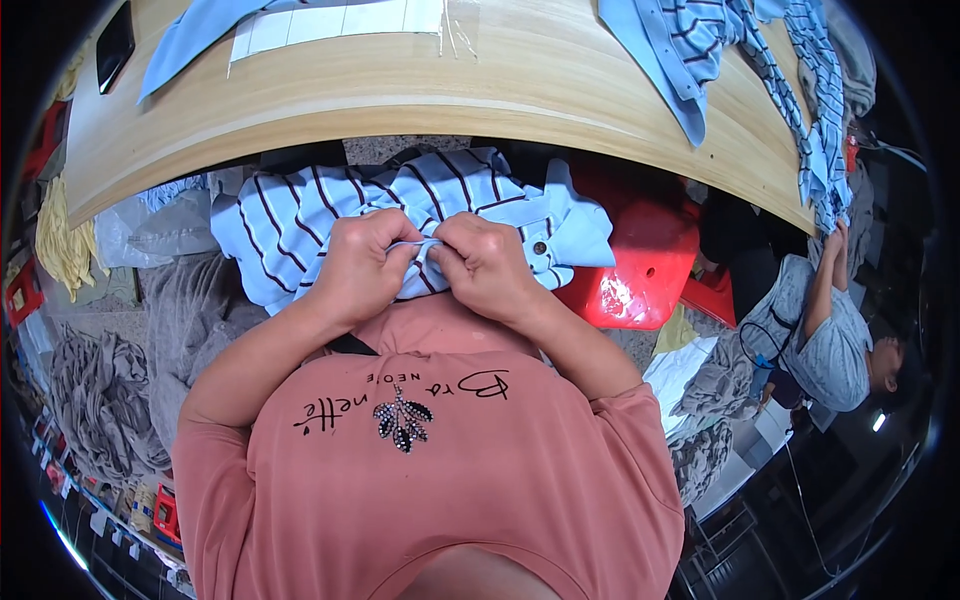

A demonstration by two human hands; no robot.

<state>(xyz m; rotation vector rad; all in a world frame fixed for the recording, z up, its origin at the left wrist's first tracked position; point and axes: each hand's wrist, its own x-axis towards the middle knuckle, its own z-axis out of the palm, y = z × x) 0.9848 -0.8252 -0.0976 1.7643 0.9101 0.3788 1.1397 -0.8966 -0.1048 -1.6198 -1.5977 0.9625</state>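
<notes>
While elbows bend, left hand (358, 268), right hand (487, 265) pinch striped shirt (300, 215).

A light blue garment with dark stripes (300, 225) is held bunched just below the near edge of the wooden bench (400, 100). A plain blue collar and a buttoned placket are seen at its right side. A folded edge at its middle is pinched between two fists.

wooden table (480, 90) under striped shirts (720, 40)
</notes>
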